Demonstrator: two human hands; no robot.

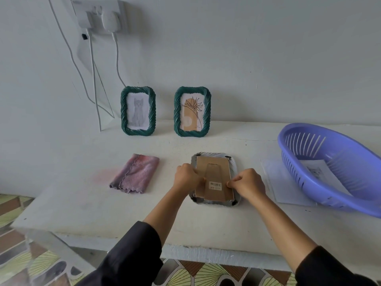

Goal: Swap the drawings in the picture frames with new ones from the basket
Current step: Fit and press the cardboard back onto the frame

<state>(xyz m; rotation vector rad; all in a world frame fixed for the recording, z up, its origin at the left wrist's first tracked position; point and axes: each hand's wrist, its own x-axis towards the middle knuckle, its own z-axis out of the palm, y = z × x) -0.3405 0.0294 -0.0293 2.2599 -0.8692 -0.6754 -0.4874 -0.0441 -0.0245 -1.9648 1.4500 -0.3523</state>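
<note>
Hands at face-down frame edges

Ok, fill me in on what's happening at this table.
A person is working on a picture frame lying face down on the table. Both hands, left and right, pinch the edges of its cardboard backing. Two green frames, the cat one and the plant one, stand against the wall. A purple basket holds paper.
</note>
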